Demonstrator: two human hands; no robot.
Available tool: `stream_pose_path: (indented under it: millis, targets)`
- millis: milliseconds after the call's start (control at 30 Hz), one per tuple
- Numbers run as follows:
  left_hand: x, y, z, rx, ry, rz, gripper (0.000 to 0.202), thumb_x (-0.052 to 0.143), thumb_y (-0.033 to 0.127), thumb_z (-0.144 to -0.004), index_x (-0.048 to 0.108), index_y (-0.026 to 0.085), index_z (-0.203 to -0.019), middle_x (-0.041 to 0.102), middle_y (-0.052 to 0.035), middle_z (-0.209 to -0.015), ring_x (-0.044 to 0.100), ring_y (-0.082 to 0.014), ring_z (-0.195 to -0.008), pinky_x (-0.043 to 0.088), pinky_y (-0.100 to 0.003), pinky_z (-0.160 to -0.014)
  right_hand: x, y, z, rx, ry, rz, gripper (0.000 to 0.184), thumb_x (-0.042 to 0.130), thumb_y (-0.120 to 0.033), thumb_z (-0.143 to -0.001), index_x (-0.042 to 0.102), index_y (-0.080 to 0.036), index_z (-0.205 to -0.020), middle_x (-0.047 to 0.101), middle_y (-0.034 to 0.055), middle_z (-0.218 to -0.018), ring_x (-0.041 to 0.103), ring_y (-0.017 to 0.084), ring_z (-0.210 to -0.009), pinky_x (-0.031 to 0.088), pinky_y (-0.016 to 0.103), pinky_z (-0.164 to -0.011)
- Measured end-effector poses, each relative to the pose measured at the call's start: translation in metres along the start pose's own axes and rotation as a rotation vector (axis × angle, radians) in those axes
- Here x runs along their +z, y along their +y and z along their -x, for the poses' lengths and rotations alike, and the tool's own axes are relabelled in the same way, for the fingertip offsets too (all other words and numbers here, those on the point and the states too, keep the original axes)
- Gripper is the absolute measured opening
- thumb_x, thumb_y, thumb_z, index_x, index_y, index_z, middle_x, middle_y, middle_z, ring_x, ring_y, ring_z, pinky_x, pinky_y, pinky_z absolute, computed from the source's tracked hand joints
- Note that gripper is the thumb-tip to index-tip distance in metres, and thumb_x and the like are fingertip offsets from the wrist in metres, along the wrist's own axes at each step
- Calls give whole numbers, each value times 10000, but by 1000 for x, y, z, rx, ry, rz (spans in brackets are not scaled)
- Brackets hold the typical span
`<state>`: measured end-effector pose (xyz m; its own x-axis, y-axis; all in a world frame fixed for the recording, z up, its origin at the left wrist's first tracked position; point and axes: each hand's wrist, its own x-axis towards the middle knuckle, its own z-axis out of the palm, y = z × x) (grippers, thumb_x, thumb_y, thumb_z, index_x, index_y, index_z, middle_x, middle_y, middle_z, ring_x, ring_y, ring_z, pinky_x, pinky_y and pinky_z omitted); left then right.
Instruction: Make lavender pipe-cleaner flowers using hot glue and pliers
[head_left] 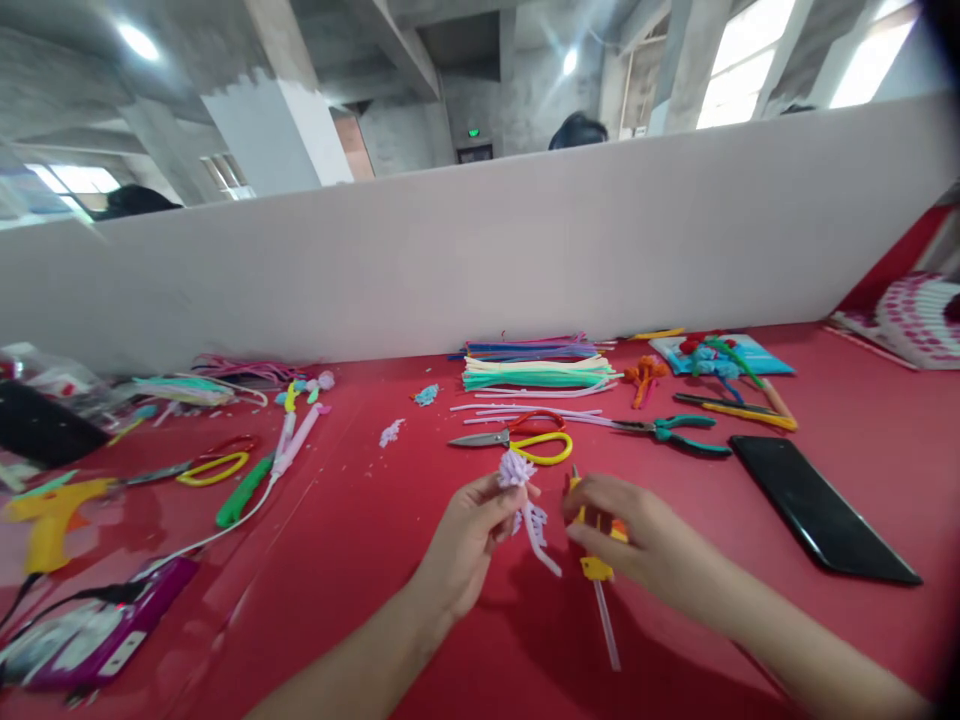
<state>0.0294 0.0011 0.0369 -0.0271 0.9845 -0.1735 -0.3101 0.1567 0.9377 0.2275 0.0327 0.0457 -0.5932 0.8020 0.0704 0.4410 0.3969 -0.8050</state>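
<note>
My left hand [476,525] is closed, pinching a lilac pipe-cleaner flower [516,468] below its fluffy round head. The flower's stem [541,545] slants down to the right, with short looped pieces beside it. My right hand [637,530] has its fingers curled round a yellow hot glue gun [596,568], which they partly cover. The gun's nozzle points away from me, and a clear glue stick [607,625] juts from its back end. Just beyond the flower lie scissors [551,447] with red and yellow handles.
Bundled pipe cleaners [540,374] lie along the white partition [450,260]. Teal-handled pliers [686,435] and a black phone [821,508] are on the right. At left are another yellow glue gun [60,510], a second pair of scissors [214,467] and a purple power strip [142,620] with cords.
</note>
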Motion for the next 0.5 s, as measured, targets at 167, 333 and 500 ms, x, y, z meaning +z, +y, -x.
stream_pose_path:
  millis: [167,333,500]
  targets:
    - [16,9,3,-102,-10,100,137,738,240,-710,717,105,-716,432,51,-510,298,-44,-480,253,-154,-456,27,-12,-9,227,-38,-573,245,605,-398,-788,622,-156,-751,512,-37,-592,432,84,-502,315,216,-487]
    - [22,16,3,-159,3,108,148,725,252,-708,714,112,-754,421,60,-503,292,-26,-438,207,-141,-407,33,-22,-9,282,9,-796,291,595,-437,-768,561,-164,-673,455,-57,-510,392,64,-438,271,201,-440]
    - [28,23,-3,-163,-8,58,245,706,344,-694,719,108,-760,365,71,-470,314,-41,-409,214,-157,-391,33,-30,-12,268,67,-927,271,613,-415,-722,545,-164,-647,485,-46,-539,389,59,-424,305,207,-436]
